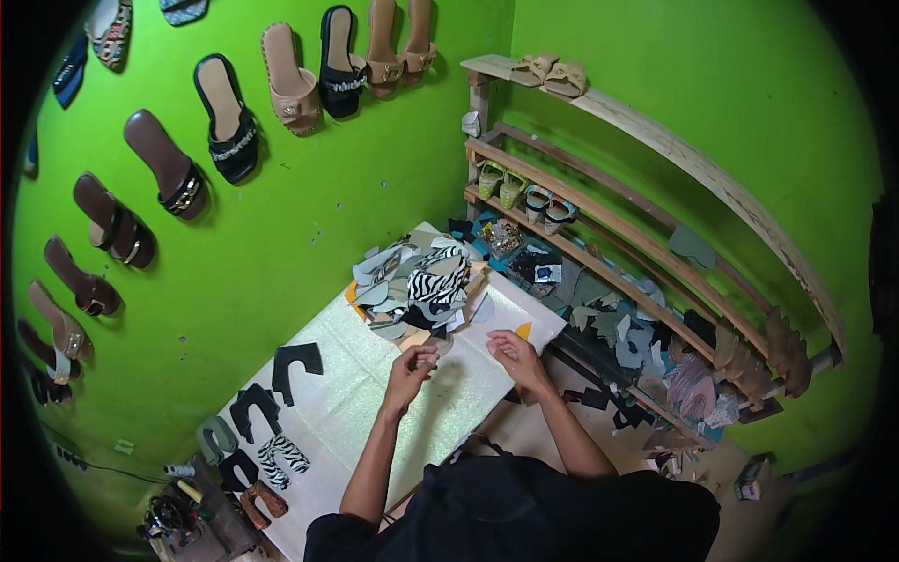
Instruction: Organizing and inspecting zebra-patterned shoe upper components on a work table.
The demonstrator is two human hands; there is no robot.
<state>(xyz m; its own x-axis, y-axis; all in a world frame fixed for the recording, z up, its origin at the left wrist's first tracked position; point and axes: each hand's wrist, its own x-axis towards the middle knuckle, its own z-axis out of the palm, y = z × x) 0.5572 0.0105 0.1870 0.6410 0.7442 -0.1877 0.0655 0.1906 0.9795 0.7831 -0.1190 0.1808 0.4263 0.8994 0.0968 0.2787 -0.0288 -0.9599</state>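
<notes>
Over the pale, glittery table (348, 348), my left hand (410, 375) has its fingers curled in. What they hold, if anything, is too small to make out. My right hand (518, 362) faces it a short way to the right, its fingers bent together; their contents are hidden too. Just beyond the left hand rises a heap of cut scraps (384, 290), mostly grey, with a zebra-patterned piece (438, 281) on top. A small yellow piece (523, 330) shows right behind my right fingertips.
Curved cut pieces line the table's left side, among them a black one (298, 370), a zebra one (284, 459) and a brown one (263, 505). A sewing machine (173, 515) stands at lower left. Sandals (225, 122) hang on the green wall; a wooden rack (646, 136) stands right.
</notes>
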